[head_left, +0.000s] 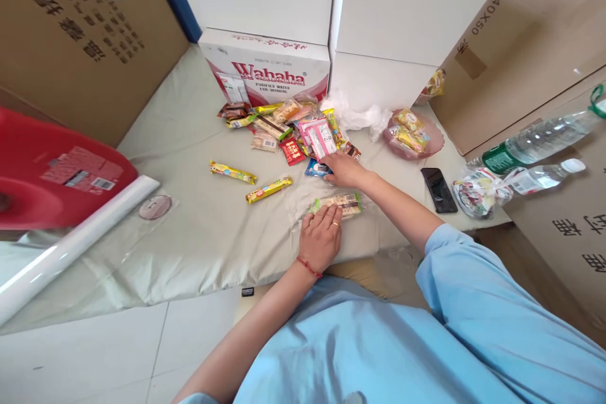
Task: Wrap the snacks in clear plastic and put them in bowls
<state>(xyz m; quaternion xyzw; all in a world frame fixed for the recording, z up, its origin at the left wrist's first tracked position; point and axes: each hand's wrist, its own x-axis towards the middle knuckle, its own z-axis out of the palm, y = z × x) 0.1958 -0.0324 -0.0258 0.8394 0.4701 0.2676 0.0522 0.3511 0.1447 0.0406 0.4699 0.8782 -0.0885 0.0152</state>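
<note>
My left hand (322,240) lies with its fingers flat on a clear-wrapped snack bar (345,204) with green ends, near the table's front edge. Thin clear plastic (303,197) spreads around that bar. Farther back, my right hand (348,170) reaches into a pile of packaged snacks, thumb and fingers apart over a blue packet (316,168). Its fingertips meet the lower end of a pink-and-white packet (320,139). Left of these lies a red packet (292,151). Two yellow snack sticks (233,172) lie apart from the pile, on the left.
Behind the pile stands a Wahaha water carton (269,72). A pink bowl (438,142) holds snacks at the right, near a black phone (439,190) and plastic bottles (530,142). A red jug (61,170) and a white roll (80,246) occupy the left side.
</note>
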